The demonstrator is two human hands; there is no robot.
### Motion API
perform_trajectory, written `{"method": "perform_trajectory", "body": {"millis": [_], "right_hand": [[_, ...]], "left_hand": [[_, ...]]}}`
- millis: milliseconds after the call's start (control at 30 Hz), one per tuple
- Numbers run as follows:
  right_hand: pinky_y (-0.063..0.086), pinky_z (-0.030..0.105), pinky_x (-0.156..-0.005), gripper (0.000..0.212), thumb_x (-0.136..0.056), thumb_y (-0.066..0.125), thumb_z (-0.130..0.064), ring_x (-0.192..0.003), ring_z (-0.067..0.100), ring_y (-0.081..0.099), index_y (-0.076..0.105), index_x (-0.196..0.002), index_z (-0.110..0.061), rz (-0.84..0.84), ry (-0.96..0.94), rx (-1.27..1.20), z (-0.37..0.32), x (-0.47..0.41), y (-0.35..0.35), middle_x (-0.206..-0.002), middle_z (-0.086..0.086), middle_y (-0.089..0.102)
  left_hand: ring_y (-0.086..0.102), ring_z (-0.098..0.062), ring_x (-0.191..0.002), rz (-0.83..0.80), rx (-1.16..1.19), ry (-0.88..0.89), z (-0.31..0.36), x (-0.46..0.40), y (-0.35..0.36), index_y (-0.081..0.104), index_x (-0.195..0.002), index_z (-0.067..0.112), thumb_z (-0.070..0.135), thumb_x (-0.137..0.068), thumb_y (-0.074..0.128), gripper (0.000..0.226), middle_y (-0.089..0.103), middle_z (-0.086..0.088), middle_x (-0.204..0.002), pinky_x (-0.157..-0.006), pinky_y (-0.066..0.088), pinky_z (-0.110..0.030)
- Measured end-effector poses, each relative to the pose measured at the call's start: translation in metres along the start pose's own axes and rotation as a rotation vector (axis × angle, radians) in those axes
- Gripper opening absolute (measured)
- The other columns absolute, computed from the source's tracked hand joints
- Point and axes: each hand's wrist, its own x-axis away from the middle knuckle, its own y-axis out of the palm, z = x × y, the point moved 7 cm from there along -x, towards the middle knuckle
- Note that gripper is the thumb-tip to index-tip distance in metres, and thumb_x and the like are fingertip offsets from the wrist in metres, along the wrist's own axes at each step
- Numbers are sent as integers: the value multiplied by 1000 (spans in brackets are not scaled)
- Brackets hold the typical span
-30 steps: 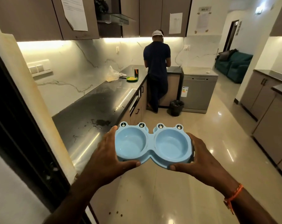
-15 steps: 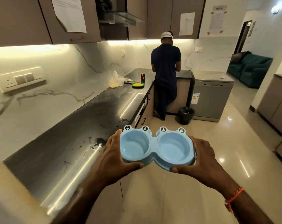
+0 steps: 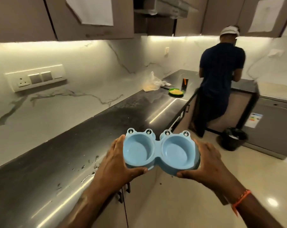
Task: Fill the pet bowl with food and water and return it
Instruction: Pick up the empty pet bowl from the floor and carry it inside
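A light blue double pet bowl (image 3: 158,151) with frog eyes on its far rim is held level in the air, just past the counter's front edge. Both of its cups look empty. My left hand (image 3: 116,163) grips its left end, thumb under the near rim. My right hand (image 3: 205,163) grips its right end the same way. Far along the dark counter (image 3: 60,162) lie a clear bag of pale food (image 3: 151,83) and a green dish (image 3: 176,92) filled with the same pale food.
A person in a dark shirt (image 3: 220,86) stands at the counter's far end, back turned. A black bin (image 3: 232,139) sits on the floor beside a grey appliance (image 3: 269,127). Water drops spot the counter near me. A dark upright item (image 3: 184,83) stands by the green dish.
I have moved forward along the counter with the bowl in both hands; the doorway edge on the left has dropped out of view and the far end looks closer.
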Motion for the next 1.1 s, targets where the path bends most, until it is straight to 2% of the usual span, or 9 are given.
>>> {"method": "perform_trajectory", "body": {"millis": [133, 200, 300, 500, 667, 733, 867, 967, 1100], "right_hand": [[29, 30, -103, 126, -44, 87, -73, -125, 7, 29, 29, -150, -35, -109, -102, -62, -15, -80, 35, -135, -14, 34], [28, 28, -106, 127, -49, 92, -63, -130, 6, 26, 25, -153, -32, -170, -157, -83, -23, -115, 57, -140, -15, 31], [28, 27, -108, 123, -52, 95, -54, -128, 2, 26, 26, -152, -34, -260, -238, -116, -38, -168, 99, -140, -15, 31], [37, 39, -117, 129, -49, 95, -51, -137, 11, 33, 23, -154, -34, -456, -303, -166, -66, -230, 182, -147, -11, 29], [38, 38, -116, 118, -50, 95, -53, -133, 9, 35, 25, -145, -45, -617, -406, -157, -82, -253, 244, -138, -18, 29], [35, 33, -114, 111, -50, 94, -52, -131, 7, 34, 27, -139, -48, -666, -460, -162, -87, -258, 265, -134, -18, 31], [31, 25, -109, 110, -51, 91, -52, -129, 8, 32, 31, -143, -40, -748, -518, -111, -90, -266, 300, -130, -16, 33], [37, 29, -107, 116, -45, 85, -63, -128, 10, 38, 34, -146, -39, -777, -544, -79, -85, -271, 320, -130, -16, 37], [43, 36, -107, 121, -42, 83, -67, -126, 15, 42, 32, -148, -40, -816, -530, -27, -71, -277, 335, -136, -11, 39]], "left_hand": [[34, -2, -136, 106, -48, -100, -32, -32, -8, 16, -157, 37, 75, -61, 82, 122, 28, 18, -155, -112, 30, -26], [32, -8, -145, 148, -81, -165, -55, -44, -10, 13, -159, 34, 75, -61, 82, 127, 25, 15, -161, -116, 29, -29], [30, -8, -147, 223, -105, -240, -93, -57, -11, 11, -161, 31, 74, -61, 83, 130, 24, 13, -162, -118, 27, -28], [28, 0, -145, 329, -154, -398, -152, -55, -13, 16, -160, 33, 76, -59, 82, 128, 28, 15, -162, -116, 21, -21], [32, -9, -143, 373, -226, -606, -197, -35, -1, 19, -158, 35, 82, -53, 76, 129, 35, 16, -159, -118, 25, -29], [34, -11, -142, 395, -226, -680, -207, -27, 5, 20, -158, 34, 81, -51, 76, 130, 36, 16, -158, -118, 29, -32], [34, -12, -143, 412, -188, -784, -222, -14, 24, 22, -157, 33, 75, -51, 78, 127, 36, 15, -157, -120, 31, -36], [34, -10, -144, 436, -155, -859, -229, -8, 39, 20, -157, 34, 63, -54, 84, 125, 35, 15, -158, -121, 31, -34], [36, -8, -140, 413, -127, -923, -233, -12, 63, 17, -157, 35, 58, -55, 86, 125, 37, 15, -155, -117, 32, -27]]}}
